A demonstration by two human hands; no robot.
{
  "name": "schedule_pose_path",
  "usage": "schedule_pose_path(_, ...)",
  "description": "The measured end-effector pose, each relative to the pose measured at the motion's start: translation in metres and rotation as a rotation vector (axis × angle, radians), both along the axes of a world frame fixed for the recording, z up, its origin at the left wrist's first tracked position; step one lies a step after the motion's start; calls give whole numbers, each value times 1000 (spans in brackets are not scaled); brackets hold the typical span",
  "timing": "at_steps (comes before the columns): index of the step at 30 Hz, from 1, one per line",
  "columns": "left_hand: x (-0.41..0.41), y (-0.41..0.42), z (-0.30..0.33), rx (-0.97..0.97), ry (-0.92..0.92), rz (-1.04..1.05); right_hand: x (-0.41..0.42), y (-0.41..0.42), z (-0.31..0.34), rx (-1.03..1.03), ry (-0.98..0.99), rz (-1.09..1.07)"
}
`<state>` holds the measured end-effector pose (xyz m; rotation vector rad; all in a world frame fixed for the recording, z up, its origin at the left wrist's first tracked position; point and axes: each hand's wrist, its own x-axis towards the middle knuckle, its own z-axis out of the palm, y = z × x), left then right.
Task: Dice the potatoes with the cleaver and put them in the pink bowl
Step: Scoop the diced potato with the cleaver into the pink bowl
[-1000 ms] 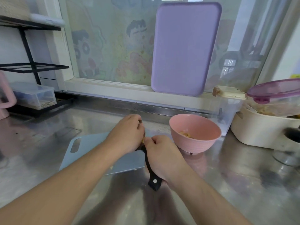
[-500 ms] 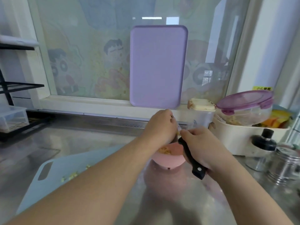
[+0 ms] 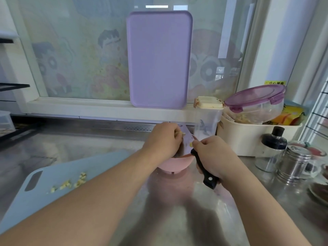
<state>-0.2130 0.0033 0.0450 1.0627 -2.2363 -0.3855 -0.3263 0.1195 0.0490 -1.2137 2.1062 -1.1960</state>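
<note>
Fingers of right hand (image 3: 212,155) grip cleaver (image 3: 188,141) handle; left hand (image 3: 164,139) fingers curled against potato-flecked blade over pink bowl (image 3: 174,165).

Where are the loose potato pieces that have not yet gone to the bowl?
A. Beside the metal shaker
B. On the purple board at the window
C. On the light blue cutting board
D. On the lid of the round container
C: a few small yellow potato pieces lie on the light blue cutting board, left of the pink bowl.
</note>
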Motion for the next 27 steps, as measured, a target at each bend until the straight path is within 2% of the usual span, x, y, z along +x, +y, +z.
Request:
schedule_pose_path(9,17,-3,-2,82,15,59,-5,1,0,-70,67,-53)
schedule_pose_path(18,24,3,9,6,-120,131,-4,-1,-3,-106,106,-66)
schedule_pose_path(21,25,4,13,-47,-94,154,-5,-1,-4,-111,116,-64)
schedule_pose_path(24,23,6,17,-80,53,37,-5,-2,-4,-118,128,-63)
schedule_pose_path(25,22,8,18,-85,52,-42,-4,-2,-4,-122,136,-57)
schedule_pose_path(27,19,12,19,-78,-61,-206,-4,-2,-4,-127,150,-44)
